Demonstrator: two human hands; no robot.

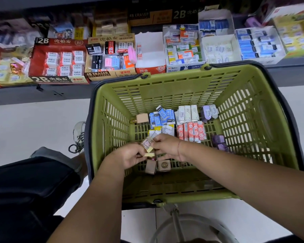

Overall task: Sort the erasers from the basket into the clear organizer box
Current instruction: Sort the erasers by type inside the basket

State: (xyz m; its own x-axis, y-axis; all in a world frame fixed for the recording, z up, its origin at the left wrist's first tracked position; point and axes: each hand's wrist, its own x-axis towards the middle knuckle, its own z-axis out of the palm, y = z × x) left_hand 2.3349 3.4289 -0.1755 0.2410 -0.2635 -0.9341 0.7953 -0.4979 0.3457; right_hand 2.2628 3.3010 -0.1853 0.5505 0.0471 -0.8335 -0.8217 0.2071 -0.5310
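A green plastic basket [182,81] sits on the floor below me. Inside lie blue-and-white erasers [162,116], white erasers [188,113], red-and-white erasers [191,131], purple erasers [209,112] and tan cube boxes [151,166]. Both hands are inside the basket near its front. My left hand [130,156] and my right hand [167,146] together hold a small clear-wrapped eraser [147,143] with pale yellow pieces under it. No clear organizer box can be picked out for certain.
A low shelf behind the basket holds open cardboard display boxes of erasers: a red 2B box [60,60], a 4B box [111,55], a nearly empty white box [150,51] and blue-eraser boxes [258,44]. My shoe [79,135] is left of the basket.
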